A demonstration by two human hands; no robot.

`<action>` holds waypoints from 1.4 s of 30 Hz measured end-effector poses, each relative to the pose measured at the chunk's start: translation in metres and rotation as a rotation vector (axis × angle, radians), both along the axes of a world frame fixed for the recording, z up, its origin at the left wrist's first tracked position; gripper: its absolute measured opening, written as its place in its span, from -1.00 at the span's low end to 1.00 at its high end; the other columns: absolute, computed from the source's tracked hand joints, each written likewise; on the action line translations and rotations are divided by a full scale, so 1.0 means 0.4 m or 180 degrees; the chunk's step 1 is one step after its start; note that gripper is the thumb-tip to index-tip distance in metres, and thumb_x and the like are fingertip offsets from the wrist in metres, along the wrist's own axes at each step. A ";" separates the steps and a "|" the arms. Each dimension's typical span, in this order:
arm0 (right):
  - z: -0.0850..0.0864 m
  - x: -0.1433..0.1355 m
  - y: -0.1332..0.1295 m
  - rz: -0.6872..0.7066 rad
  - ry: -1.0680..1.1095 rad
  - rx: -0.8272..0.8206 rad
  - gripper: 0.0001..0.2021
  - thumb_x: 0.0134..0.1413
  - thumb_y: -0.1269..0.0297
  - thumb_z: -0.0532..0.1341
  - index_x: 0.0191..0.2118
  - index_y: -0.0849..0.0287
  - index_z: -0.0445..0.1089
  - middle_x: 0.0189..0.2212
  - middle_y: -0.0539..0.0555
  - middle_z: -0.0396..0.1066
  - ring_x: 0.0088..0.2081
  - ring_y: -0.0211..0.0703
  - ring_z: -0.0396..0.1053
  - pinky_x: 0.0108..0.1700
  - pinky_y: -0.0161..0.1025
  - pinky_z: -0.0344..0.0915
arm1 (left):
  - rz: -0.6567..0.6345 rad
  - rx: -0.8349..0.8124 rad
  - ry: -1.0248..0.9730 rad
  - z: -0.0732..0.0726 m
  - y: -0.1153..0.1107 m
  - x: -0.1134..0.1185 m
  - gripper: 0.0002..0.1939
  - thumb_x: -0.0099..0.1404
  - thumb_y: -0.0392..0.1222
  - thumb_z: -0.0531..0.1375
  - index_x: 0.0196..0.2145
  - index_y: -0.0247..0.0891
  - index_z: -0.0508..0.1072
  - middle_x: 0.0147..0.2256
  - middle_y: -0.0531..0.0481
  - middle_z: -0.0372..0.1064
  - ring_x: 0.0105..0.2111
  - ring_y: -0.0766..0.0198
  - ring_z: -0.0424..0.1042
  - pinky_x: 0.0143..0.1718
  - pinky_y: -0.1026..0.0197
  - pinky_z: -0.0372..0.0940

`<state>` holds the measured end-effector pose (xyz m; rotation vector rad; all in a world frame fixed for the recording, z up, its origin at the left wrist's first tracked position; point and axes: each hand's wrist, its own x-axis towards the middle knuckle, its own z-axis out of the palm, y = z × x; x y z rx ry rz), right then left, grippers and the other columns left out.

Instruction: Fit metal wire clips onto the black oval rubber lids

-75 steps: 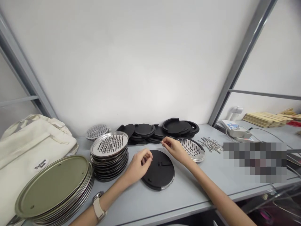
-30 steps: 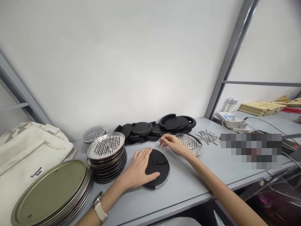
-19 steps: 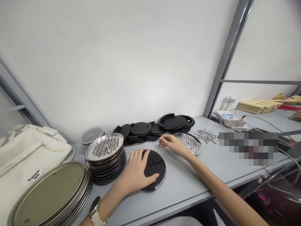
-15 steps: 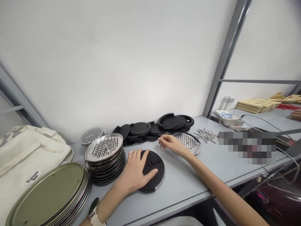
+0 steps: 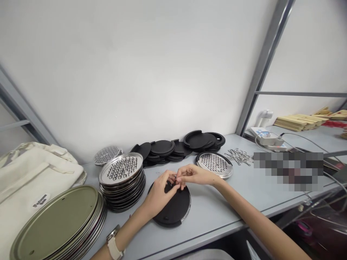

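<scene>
A round black holder lies on the table with a silver rim showing at its lower right. My left hand rests over its far left side, thumb and fingers drawn together near the far edge. Against those fingertips, my right hand pinches a small metal clip, mostly hidden between the fingers. A loose pile of similar metal clips lies to the right. Just behind my right hand is a grater disc in a black holder. Left of my left hand stands a stack of grater discs.
Several black round holders are heaped along the wall. Olive oval plates are stacked front left beside a cream cloth bag. A metal shelf post rises at the right, near white devices with cables and wooden pieces.
My right hand has moved left and down with the clip to the holder's far edge. My left hand has gone from lying spread on the holder to a pinch; the holder appears turned.
</scene>
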<state>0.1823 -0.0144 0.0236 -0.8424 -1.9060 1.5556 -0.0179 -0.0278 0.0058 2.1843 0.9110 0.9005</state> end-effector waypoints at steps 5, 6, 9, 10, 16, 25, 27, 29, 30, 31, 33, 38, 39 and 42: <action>-0.006 -0.004 0.006 -0.0091 0.0020 0.0148 -0.68 0.07 0.05 0.19 -0.22 0.21 0.45 -0.36 0.06 0.49 -0.30 -0.22 0.45 -0.14 -0.25 0.35 | 0.0187 -0.0242 -0.0357 -0.010 0.021 -0.008 -0.89 0.27 -0.15 0.14 -0.26 -0.21 0.38 -0.35 0.04 0.42 -0.33 0.27 0.40 -0.30 0.27 0.24; -0.008 -0.004 0.007 -0.0152 0.0059 0.0190 -0.69 0.07 0.06 0.19 -0.21 0.21 0.44 -0.37 0.05 0.49 -0.30 -0.23 0.44 -0.15 -0.25 0.35 | 0.0224 -0.0300 -0.0437 -0.013 0.026 -0.009 -0.89 0.26 -0.15 0.14 -0.28 -0.22 0.38 -0.36 0.03 0.42 -0.34 0.28 0.40 -0.31 0.27 0.24; -0.013 -0.005 0.009 -0.0300 0.0139 0.0281 -0.71 0.05 0.11 0.23 -0.16 0.18 0.37 -0.35 0.04 0.47 -0.29 -0.24 0.43 -0.16 -0.26 0.34 | 0.0194 -0.0578 -0.0810 -0.020 0.038 -0.012 -0.87 0.25 -0.15 0.16 -0.32 -0.27 0.37 -0.38 0.01 0.41 -0.37 0.28 0.42 -0.30 0.26 0.28; -0.014 -0.006 0.008 -0.0303 0.0124 0.0301 -0.70 0.03 0.12 0.25 -0.15 0.18 0.36 -0.32 0.05 0.47 -0.26 -0.24 0.42 -0.15 -0.25 0.34 | 0.0151 -0.0678 -0.0960 -0.022 0.040 -0.013 -0.86 0.25 -0.15 0.17 -0.33 -0.28 0.36 -0.38 0.00 0.40 -0.36 0.27 0.42 -0.28 0.25 0.29; -0.019 -0.017 0.004 0.0041 -0.0135 0.0533 -0.69 -0.01 0.09 0.27 -0.21 0.22 0.41 -0.25 0.07 0.46 -0.21 -0.20 0.39 -0.08 -0.22 0.29 | -0.0143 -0.1043 -0.1600 -0.017 0.035 -0.006 -0.84 0.22 -0.16 0.20 -0.36 -0.30 0.31 -0.35 -0.01 0.38 -0.29 0.24 0.44 -0.20 0.22 0.32; -0.042 -0.023 0.013 -0.0103 -0.0138 0.0738 -0.73 0.00 0.09 0.26 -0.29 0.21 0.42 -0.34 0.02 0.43 -0.28 -0.23 0.36 -0.14 -0.26 0.27 | -0.0161 -0.1057 -0.1699 -0.012 0.032 0.001 -0.80 0.24 -0.10 0.18 -0.37 -0.30 0.30 -0.29 -0.04 0.33 -0.23 0.24 0.40 -0.13 0.22 0.28; -0.038 -0.019 0.013 -0.0146 -0.0099 0.0691 -0.73 0.01 0.09 0.25 -0.31 0.22 0.41 -0.38 0.02 0.44 -0.32 -0.25 0.36 -0.18 -0.27 0.28 | -0.0052 -0.0957 -0.1676 -0.015 0.036 -0.002 -0.79 0.23 -0.10 0.19 -0.37 -0.30 0.30 -0.30 -0.02 0.31 -0.23 0.25 0.38 -0.14 0.24 0.27; -0.032 -0.015 0.013 -0.0229 -0.0055 0.0627 -0.73 0.02 0.08 0.24 -0.33 0.22 0.38 -0.41 0.02 0.43 -0.36 -0.26 0.36 -0.23 -0.29 0.29 | 0.0104 -0.0832 -0.1595 -0.021 0.041 -0.006 -0.80 0.23 -0.10 0.19 -0.38 -0.29 0.31 -0.35 0.00 0.29 -0.27 0.28 0.36 -0.19 0.27 0.26; -0.028 -0.014 0.013 -0.0287 -0.0023 0.0603 -0.73 0.03 0.07 0.24 -0.33 0.21 0.37 -0.42 0.01 0.43 -0.38 -0.27 0.36 -0.25 -0.29 0.29 | 0.0163 -0.0788 -0.1539 -0.024 0.043 -0.008 -0.80 0.24 -0.10 0.18 -0.38 -0.29 0.31 -0.37 0.02 0.29 -0.29 0.29 0.35 -0.21 0.28 0.26; -0.026 -0.013 0.013 -0.0351 0.0014 0.0581 -0.72 0.03 0.06 0.24 -0.34 0.21 0.37 -0.43 0.01 0.43 -0.39 -0.27 0.36 -0.27 -0.29 0.29 | 0.0195 -0.0762 -0.1485 -0.026 0.045 -0.009 -0.81 0.24 -0.10 0.17 -0.37 -0.29 0.31 -0.39 0.03 0.28 -0.31 0.30 0.35 -0.23 0.29 0.25; -0.022 -0.012 0.014 -0.0471 0.0082 0.0531 -0.71 0.02 0.04 0.24 -0.33 0.21 0.36 -0.46 0.01 0.42 -0.40 -0.26 0.36 -0.29 -0.29 0.30 | 0.0167 -0.0724 -0.1381 -0.031 0.047 -0.011 -0.82 0.25 -0.11 0.16 -0.37 -0.29 0.32 -0.42 0.04 0.29 -0.34 0.31 0.35 -0.26 0.30 0.25; -0.019 -0.013 0.017 -0.0674 0.0099 0.0517 -0.71 0.02 0.06 0.24 -0.32 0.23 0.38 -0.52 -0.01 0.40 -0.46 -0.28 0.36 -0.34 -0.31 0.32 | 0.0083 -0.0581 -0.1022 -0.031 0.036 -0.007 -0.89 0.23 -0.17 0.17 -0.36 -0.27 0.37 -0.39 0.02 0.36 -0.36 0.30 0.37 -0.34 0.31 0.24; -0.019 -0.013 0.017 -0.0683 0.0097 0.0531 -0.71 0.03 0.06 0.24 -0.31 0.23 0.39 -0.51 0.00 0.41 -0.46 -0.28 0.36 -0.34 -0.31 0.32 | 0.0122 -0.0511 -0.0936 -0.029 0.033 -0.007 -0.90 0.23 -0.19 0.17 -0.36 -0.27 0.39 -0.38 0.01 0.38 -0.36 0.30 0.37 -0.34 0.31 0.24; -0.020 -0.012 0.019 -0.0672 0.0107 0.0534 -0.69 0.05 0.07 0.23 -0.24 0.24 0.42 -0.48 0.03 0.44 -0.43 -0.25 0.39 -0.31 -0.28 0.34 | 0.0228 -0.0261 -0.0734 -0.027 0.029 -0.006 -0.90 0.24 -0.20 0.16 -0.34 -0.25 0.46 -0.31 -0.01 0.41 -0.34 0.28 0.39 -0.32 0.29 0.26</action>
